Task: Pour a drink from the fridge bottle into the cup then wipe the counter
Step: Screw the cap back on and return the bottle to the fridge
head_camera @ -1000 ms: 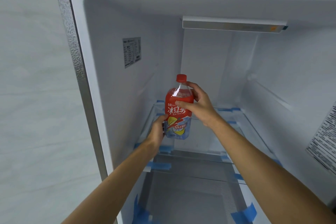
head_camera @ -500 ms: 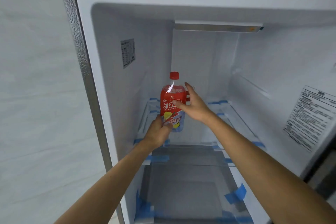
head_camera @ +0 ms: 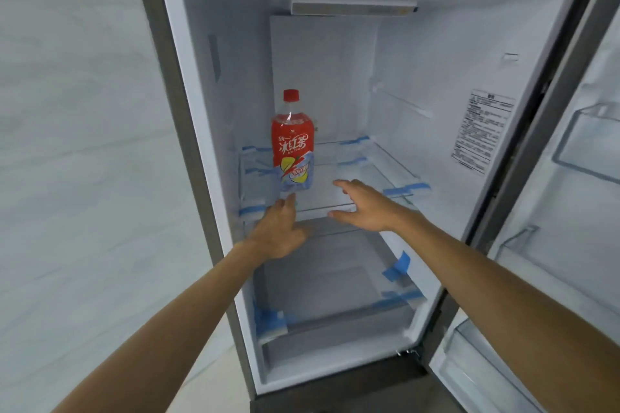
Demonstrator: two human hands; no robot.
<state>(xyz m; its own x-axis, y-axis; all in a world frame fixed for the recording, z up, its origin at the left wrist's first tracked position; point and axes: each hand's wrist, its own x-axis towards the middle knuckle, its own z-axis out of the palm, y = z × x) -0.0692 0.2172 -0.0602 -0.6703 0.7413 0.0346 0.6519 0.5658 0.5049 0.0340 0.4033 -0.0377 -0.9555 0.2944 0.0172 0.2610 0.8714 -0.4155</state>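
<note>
Since the bottle (head_camera: 293, 147) stands upright on the fridge shelf (head_camera: 379, 161) right above my left hand (head_camera: 278, 231) (fingers loose, holding nothing), that one's closer; my right hand (head_camera: 364, 208) hovers open, lower right.

bottle (head_camera: 293, 147) upright on fridge shelf (head_camera: 369, 178), at left

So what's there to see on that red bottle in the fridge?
The bottle is clear plastic with a red cap screwed on. A label wraps most of it: red with white characters above, pale blue with a yellow lemon below. It stands upright on the left of a glass shelf in the open fridge. A fingertip of the left hand is at its base; touching or not, I cannot tell. The right hand is open, apart from it.
</note>
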